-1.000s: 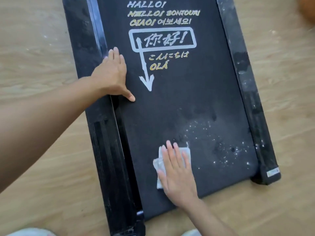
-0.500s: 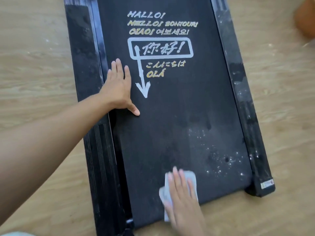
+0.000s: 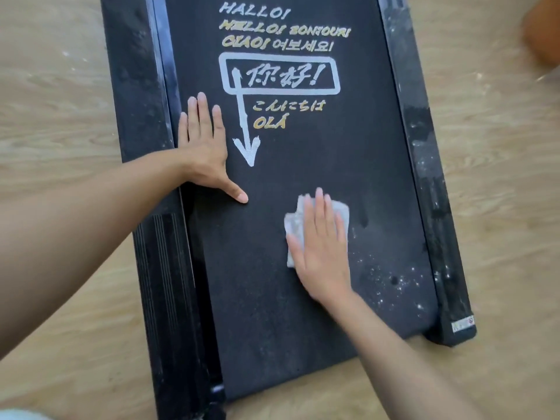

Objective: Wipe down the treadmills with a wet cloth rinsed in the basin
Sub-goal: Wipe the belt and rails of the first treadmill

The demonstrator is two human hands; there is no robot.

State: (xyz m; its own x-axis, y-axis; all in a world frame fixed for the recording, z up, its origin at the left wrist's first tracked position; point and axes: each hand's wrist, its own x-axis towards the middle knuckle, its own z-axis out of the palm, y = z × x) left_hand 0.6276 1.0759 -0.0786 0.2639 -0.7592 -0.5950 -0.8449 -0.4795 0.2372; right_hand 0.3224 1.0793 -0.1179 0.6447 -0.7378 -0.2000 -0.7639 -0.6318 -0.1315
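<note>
Mid-wipe: R hand, flat w/ fingers straight, is pressing white cloth on treadmill belt, frame center. L hand, also flat, is bracing belt's left edge. Specks lower right + dusty right rail prob. left to do.

A black treadmill lies on a pale wood floor. Its belt is printed with greetings at twelve o'clock and a white arrow pointing toward six. The left hand lies flat at the belt's ten o'clock edge, fingers straight, thumb spread toward four, just beside the arrow. The right hand presses a white cloth flat near the belt's middle. At four o'clock from it, white specks dot the belt and the right rail.
</note>
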